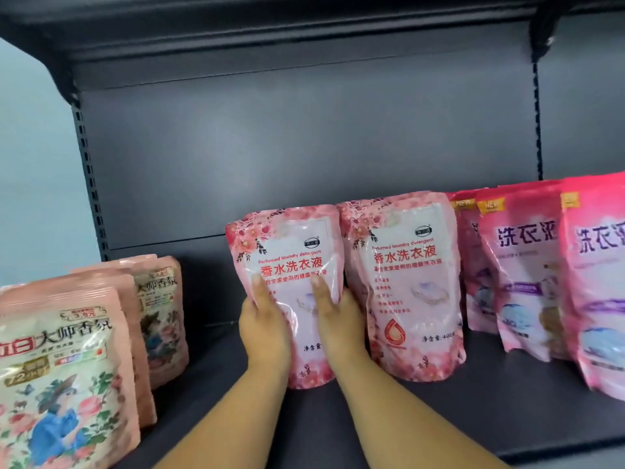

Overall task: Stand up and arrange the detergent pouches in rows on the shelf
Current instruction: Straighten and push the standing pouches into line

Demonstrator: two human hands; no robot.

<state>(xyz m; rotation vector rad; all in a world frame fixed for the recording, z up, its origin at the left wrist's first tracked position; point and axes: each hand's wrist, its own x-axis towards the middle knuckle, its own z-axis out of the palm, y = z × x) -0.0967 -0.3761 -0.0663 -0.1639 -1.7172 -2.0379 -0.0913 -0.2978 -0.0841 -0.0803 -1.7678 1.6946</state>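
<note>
Pale pink rose-printed detergent pouch (291, 292) held upright on the dark shelf (439, 418) by both hands.

The pouch carries red lettering, "Perfumed laundry detergent", over a whitish centre panel and a floral border. The left hand (265, 330) grips its left edge, thumb across the front; the right hand (338, 319) grips its right side, thumb likewise on the front panel. It stands at mid-shelf, touching a matching pouch (406, 286) just to its right, behind which another of the same kind shows. Farther right stand deeper pink pouches (521, 275) with purple lettering, in overlapping rows. At the left end stand peach pouches (64, 377) printed with a figure among flowers, one behind another, well apart from the held pouch.
</note>
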